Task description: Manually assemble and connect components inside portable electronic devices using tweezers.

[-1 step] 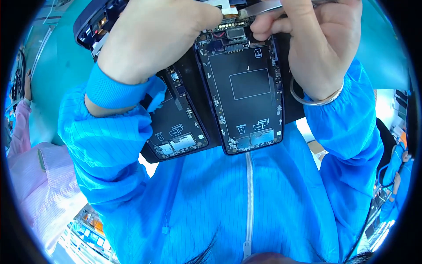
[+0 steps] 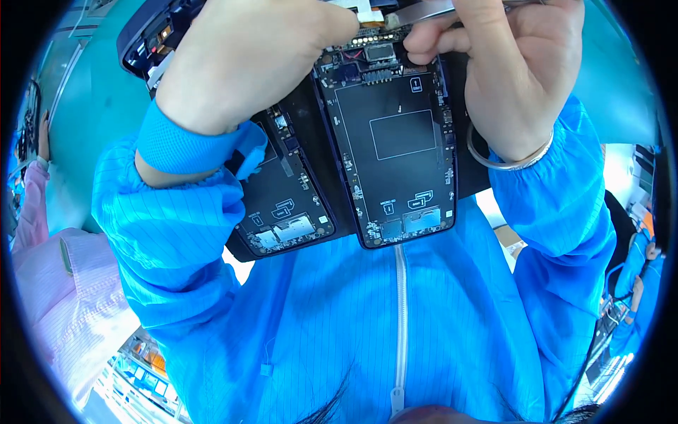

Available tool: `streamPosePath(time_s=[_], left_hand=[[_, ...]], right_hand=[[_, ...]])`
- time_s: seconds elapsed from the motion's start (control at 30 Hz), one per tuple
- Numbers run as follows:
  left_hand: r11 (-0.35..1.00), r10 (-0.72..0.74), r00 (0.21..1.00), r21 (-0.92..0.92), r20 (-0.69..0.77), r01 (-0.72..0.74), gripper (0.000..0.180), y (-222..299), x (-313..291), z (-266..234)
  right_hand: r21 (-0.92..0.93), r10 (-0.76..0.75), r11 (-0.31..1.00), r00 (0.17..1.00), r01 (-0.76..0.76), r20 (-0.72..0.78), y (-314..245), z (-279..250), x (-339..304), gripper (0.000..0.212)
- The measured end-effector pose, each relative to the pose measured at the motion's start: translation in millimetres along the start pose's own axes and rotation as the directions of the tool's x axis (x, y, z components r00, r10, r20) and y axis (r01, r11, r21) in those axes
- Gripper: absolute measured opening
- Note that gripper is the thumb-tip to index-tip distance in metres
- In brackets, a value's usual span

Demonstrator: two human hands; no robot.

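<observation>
An opened handheld electronic device (image 2: pixel 402 166) with a black circuit board lies between my hands. My left hand (image 2: pixel 247 53), wearing a blue wrist strap (image 2: pixel 185 145), is closed over its far left end, beside a white and orange flex cable (image 2: pixel 369 15). What its fingertips grip is hidden. My right hand (image 2: pixel 508 67), with the fingers curled, holds metal tweezers (image 2: pixel 427 11). Their tip comes down next to the flex cable, at the board's far end. Two fingers of that hand rest near the device's upper right edge. A second opened device (image 2: pixel 288 191) lies to the left, partly under my left wrist.
Both devices rest on a dark surface (image 2: pixel 337 205) close to my body. A dark housing (image 2: pixel 145 42) with small parts sits at the far left, on a green tabletop (image 2: pixel 85 134). A co-worker's pink sleeve (image 2: pixel 70 283) is at the left, and other people in blue are at the right.
</observation>
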State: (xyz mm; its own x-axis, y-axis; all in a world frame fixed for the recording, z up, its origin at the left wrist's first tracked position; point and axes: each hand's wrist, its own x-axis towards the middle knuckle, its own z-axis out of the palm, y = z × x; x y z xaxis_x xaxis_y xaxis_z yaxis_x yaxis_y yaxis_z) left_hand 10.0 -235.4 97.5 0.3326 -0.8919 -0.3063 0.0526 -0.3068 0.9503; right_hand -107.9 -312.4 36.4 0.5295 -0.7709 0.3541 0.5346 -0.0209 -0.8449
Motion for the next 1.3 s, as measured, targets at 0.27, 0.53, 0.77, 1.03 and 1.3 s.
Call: streamPosePath(time_s=[0.27, 0.53, 0.77, 1.03, 1.3], left_hand=[[0.999, 0.032, 0.999, 0.005, 0.026, -0.032, 0.072, -5, -1, -9], [0.887, 0.185, 0.980, 0.442, -0.072, -0.135, 0.078, -1, -7, -10], [0.608, 0.188, 0.978, 0.772, 0.087, -0.185, 0.071, 42, 26, 29], [0.514, 0.098, 0.969, 0.822, 0.226, -0.244, 0.061, 60, 67, 53], [0.751, 0.044, 0.949, 0.617, 0.311, -0.237, 0.059, 60, 81, 35]], right_hand=[[0.404, -0.227, 0.902, 0.964, 0.154, 0.139, 10, -3, 7, 0.022], [-0.157, -0.143, 0.970, 0.958, 0.185, 0.250, -62, -43, 17, 0.018], [-0.939, 0.121, 0.310, 0.986, -0.151, -0.118, -139, -143, -21, 0.039], [-0.375, 0.580, 0.675, 0.771, -0.636, -0.263, -143, -155, -57, 0.040], [0.026, 0.467, 0.880, 0.873, -0.475, 0.143, -152, -168, -60, 0.058]])
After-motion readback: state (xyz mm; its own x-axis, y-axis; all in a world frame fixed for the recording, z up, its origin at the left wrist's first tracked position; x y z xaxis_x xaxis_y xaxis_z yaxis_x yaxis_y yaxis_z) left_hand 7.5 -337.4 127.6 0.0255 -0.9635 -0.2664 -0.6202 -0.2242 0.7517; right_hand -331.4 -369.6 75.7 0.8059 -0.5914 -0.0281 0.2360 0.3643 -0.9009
